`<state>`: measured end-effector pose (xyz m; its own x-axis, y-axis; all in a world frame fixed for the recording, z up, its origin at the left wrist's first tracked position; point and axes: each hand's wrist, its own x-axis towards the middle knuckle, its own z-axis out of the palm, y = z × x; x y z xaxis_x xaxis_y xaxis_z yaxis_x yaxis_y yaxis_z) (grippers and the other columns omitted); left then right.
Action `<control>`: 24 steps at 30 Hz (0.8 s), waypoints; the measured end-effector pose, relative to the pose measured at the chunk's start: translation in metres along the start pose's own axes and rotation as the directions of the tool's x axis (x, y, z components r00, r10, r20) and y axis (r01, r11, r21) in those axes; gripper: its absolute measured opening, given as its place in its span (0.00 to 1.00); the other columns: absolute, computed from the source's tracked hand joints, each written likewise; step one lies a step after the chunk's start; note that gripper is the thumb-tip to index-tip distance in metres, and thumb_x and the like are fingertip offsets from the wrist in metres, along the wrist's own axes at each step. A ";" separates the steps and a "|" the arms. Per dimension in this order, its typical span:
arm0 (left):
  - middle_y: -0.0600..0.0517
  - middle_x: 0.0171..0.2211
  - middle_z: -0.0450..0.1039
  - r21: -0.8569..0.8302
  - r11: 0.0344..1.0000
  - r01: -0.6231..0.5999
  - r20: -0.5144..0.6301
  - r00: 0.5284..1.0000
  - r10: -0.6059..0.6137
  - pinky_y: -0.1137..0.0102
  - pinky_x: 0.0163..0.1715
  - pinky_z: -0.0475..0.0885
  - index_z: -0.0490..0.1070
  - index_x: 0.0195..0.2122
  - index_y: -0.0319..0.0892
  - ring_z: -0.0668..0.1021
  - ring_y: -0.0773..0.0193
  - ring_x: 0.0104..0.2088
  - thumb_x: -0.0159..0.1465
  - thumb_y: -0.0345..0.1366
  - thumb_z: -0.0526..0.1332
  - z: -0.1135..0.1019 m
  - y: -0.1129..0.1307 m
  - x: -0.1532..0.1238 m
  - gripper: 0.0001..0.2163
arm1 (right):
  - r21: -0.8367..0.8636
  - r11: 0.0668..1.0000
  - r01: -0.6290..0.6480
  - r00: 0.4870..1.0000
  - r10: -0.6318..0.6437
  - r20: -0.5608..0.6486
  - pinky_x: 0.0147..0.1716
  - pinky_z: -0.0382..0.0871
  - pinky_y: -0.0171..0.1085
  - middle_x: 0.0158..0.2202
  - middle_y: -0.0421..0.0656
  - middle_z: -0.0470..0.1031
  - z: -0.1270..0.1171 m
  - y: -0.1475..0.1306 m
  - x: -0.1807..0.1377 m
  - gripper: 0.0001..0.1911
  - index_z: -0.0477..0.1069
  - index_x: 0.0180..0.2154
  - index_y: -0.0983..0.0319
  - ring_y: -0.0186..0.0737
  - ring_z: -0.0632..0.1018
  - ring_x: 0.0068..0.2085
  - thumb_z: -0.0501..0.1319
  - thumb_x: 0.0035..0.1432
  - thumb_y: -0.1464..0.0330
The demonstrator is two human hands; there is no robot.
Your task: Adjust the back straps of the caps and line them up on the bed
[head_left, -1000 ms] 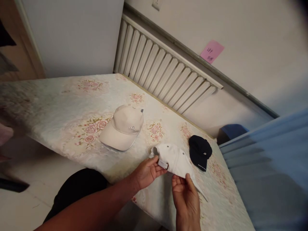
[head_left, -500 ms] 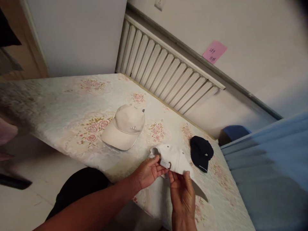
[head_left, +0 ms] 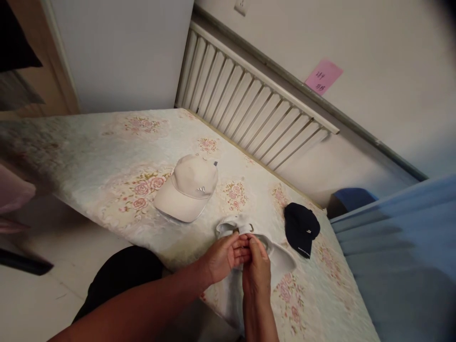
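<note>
So the white cap (head_left: 280, 254) was held just over the near part of the flowery surface (head_left: 81, 164), strap side up. The left hand (head_left: 224, 259) was pinched on its strap, and the right hand (head_left: 257, 261) had its fingertips closed on the strap edge right beside, so fingers blocked part of the cap. Beige cap (head_left: 188, 187) sat to the left, navy cap (head_left: 302, 228) to the right, radiator (head_left: 245, 104) along the far side.

A ribbed radiator (head_left: 245, 104) lines the pale wall (head_left: 374, 57) beside a blue curtain (head_left: 409, 256).
</note>
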<state>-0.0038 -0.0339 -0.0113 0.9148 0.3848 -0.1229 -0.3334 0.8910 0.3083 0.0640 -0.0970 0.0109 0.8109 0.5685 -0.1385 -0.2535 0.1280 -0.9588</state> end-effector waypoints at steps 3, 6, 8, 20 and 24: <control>0.44 0.36 0.76 -0.041 0.999 -0.001 -0.103 0.995 -0.003 0.67 0.41 0.68 0.73 0.38 0.35 0.77 0.62 0.35 0.66 0.41 0.54 0.000 -0.001 0.002 0.14 | 0.016 0.999 -0.040 0.997 0.039 0.068 0.29 0.67 0.29 0.29 0.38 0.76 0.004 0.000 0.005 0.13 0.72 0.32 0.63 0.31 0.75 0.29 0.66 0.48 0.61; 0.45 0.35 0.76 -0.033 0.999 0.020 -0.139 0.990 -0.025 0.69 0.38 0.68 0.72 0.38 0.35 0.77 0.62 0.34 0.66 0.43 0.53 0.001 -0.003 0.003 0.15 | -0.049 0.993 -0.105 0.988 0.110 0.110 0.23 0.65 0.28 0.25 0.38 0.75 0.007 0.002 0.008 0.15 0.71 0.29 0.64 0.30 0.74 0.25 0.66 0.48 0.58; 0.44 0.35 0.76 -0.006 1.000 0.029 -0.147 0.989 -0.029 0.69 0.37 0.68 0.71 0.38 0.35 0.77 0.62 0.34 0.66 0.44 0.52 0.000 -0.003 0.004 0.17 | -0.094 0.986 -0.138 0.982 0.149 0.118 0.21 0.64 0.28 0.23 0.38 0.74 0.008 0.003 0.010 0.16 0.70 0.29 0.63 0.30 0.73 0.23 0.66 0.48 0.57; 0.52 0.26 0.69 0.861 0.414 -0.295 0.084 0.886 0.456 0.69 0.30 0.67 0.66 0.29 0.41 0.71 0.65 0.27 0.65 0.40 0.51 0.002 -0.006 -0.012 0.12 | -0.133 0.968 -0.213 0.976 0.216 0.010 0.10 0.54 0.31 0.10 0.29 0.61 0.018 0.001 0.034 0.19 0.57 0.20 0.57 0.30 0.62 0.11 0.66 0.42 0.57; 0.48 0.36 0.71 0.890 -0.122 -0.440 0.415 0.668 0.617 0.64 0.42 0.68 0.67 0.35 0.42 0.72 0.61 0.39 0.62 0.31 0.54 0.006 0.000 -0.020 0.04 | -0.090 0.985 -0.145 0.989 0.145 -0.016 0.17 0.64 0.30 0.15 0.33 0.69 0.012 -0.005 0.041 0.17 0.61 0.22 0.59 0.32 0.72 0.18 0.68 0.39 0.59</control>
<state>-0.0206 -0.0425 -0.0036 0.5001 0.7071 0.4998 -0.1593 -0.4923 0.8558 0.0924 -0.0642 0.0133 0.7741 0.5680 -0.2796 -0.3202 -0.0298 -0.9469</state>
